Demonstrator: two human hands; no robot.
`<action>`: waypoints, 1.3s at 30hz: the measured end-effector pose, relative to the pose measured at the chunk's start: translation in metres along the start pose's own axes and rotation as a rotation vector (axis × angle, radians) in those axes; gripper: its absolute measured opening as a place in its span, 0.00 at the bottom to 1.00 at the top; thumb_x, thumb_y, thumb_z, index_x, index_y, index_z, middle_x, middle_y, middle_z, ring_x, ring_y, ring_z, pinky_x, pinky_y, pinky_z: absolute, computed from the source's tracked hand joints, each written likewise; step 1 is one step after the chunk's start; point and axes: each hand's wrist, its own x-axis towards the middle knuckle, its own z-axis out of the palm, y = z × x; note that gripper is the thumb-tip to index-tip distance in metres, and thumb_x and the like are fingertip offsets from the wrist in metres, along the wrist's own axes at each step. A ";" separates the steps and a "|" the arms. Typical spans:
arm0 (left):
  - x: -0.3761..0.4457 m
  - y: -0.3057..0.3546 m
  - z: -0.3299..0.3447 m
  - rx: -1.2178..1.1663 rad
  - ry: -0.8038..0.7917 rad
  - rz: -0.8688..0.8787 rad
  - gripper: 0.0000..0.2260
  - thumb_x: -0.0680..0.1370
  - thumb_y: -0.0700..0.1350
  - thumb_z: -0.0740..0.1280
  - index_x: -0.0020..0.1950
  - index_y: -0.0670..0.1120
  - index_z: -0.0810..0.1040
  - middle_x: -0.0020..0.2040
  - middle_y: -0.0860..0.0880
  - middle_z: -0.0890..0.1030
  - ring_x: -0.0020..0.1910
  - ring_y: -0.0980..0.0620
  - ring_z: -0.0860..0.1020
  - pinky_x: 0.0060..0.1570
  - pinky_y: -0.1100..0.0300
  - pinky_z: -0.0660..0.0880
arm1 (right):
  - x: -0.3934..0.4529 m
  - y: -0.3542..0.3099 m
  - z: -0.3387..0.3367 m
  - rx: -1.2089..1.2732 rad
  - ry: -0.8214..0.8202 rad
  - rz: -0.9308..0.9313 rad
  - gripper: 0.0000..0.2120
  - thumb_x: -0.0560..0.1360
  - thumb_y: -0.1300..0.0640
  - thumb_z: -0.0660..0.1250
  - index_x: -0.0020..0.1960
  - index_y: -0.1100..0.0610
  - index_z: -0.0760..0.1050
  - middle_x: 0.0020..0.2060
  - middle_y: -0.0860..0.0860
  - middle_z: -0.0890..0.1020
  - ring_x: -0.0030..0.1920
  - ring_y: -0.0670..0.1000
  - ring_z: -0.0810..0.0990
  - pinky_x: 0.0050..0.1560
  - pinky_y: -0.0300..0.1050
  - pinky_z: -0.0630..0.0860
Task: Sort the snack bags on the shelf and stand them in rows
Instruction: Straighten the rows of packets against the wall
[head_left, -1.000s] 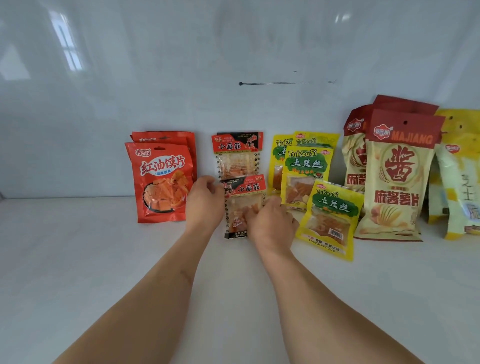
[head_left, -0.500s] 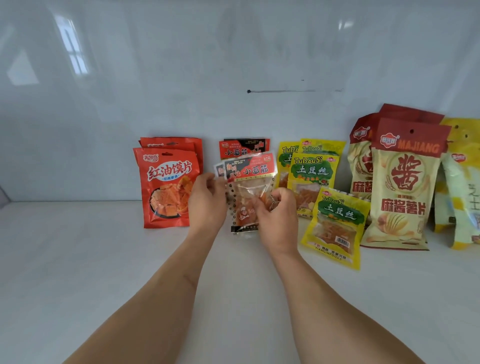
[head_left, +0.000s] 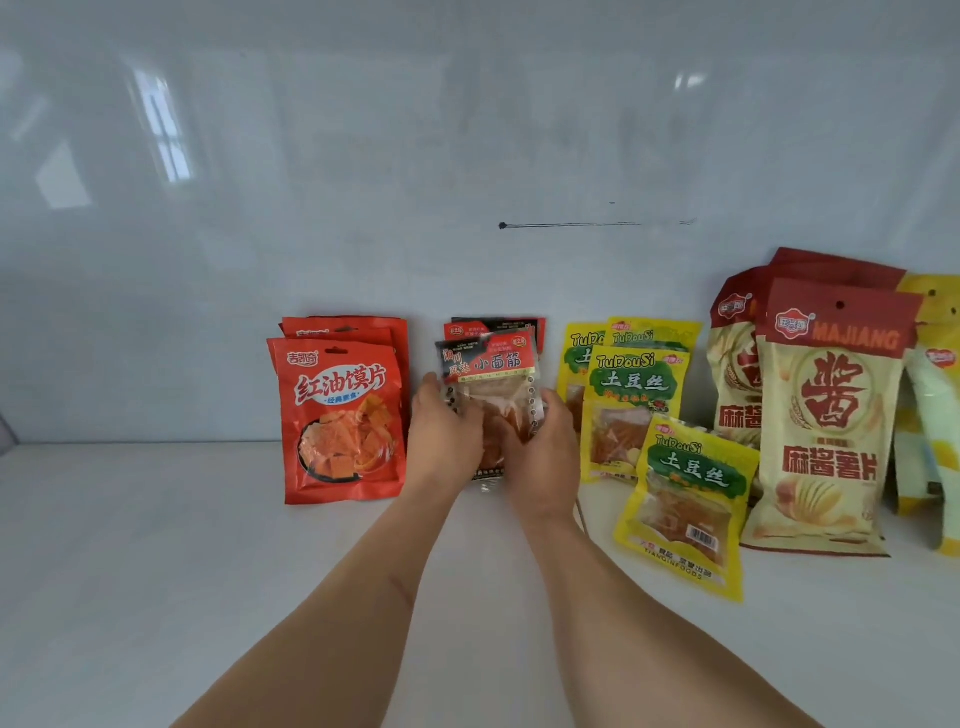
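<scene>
Both hands hold a small clear snack bag with a red and black top (head_left: 488, 364), upright against another of its kind (head_left: 498, 326) at the back wall. My left hand (head_left: 447, 436) grips its left edge and my right hand (head_left: 540, 452) grips its right edge. Left of them stand orange-red bags (head_left: 337, 421) in a row. To the right stand yellow-green bags (head_left: 631, 400), and one yellow-green bag (head_left: 685, 499) leans out in front of them.
Tall beige bags with dark red tops (head_left: 826, 421) stand further right, with yellow and white bags (head_left: 930, 415) at the right edge. The white shelf surface (head_left: 156, 571) stretches open to the left and front. The back wall (head_left: 467, 156) is glossy white.
The small red-topped bag was lifted from leaning low on the shelf and pushed back upright against the one behind it. Both hands moved back with it.
</scene>
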 end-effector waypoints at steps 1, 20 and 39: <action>0.001 0.001 -0.001 -0.011 0.004 0.012 0.22 0.80 0.44 0.63 0.75 0.45 0.66 0.71 0.46 0.72 0.68 0.46 0.73 0.66 0.49 0.72 | 0.001 0.001 0.001 0.011 0.001 0.014 0.28 0.72 0.49 0.75 0.68 0.57 0.71 0.61 0.53 0.79 0.61 0.56 0.77 0.60 0.56 0.75; 0.006 -0.018 0.009 -0.124 0.037 -0.066 0.20 0.82 0.40 0.60 0.75 0.49 0.66 0.60 0.49 0.80 0.56 0.49 0.79 0.59 0.53 0.75 | 0.008 0.011 0.017 -0.047 -0.148 0.082 0.34 0.75 0.42 0.69 0.74 0.59 0.65 0.68 0.57 0.73 0.68 0.59 0.71 0.65 0.54 0.71; 0.009 -0.030 0.013 -0.138 0.091 -0.061 0.21 0.82 0.40 0.62 0.75 0.46 0.66 0.68 0.45 0.76 0.66 0.44 0.75 0.66 0.49 0.72 | 0.005 0.022 -0.001 -0.232 -0.407 0.048 0.38 0.69 0.48 0.75 0.73 0.54 0.63 0.67 0.53 0.75 0.66 0.58 0.74 0.63 0.54 0.74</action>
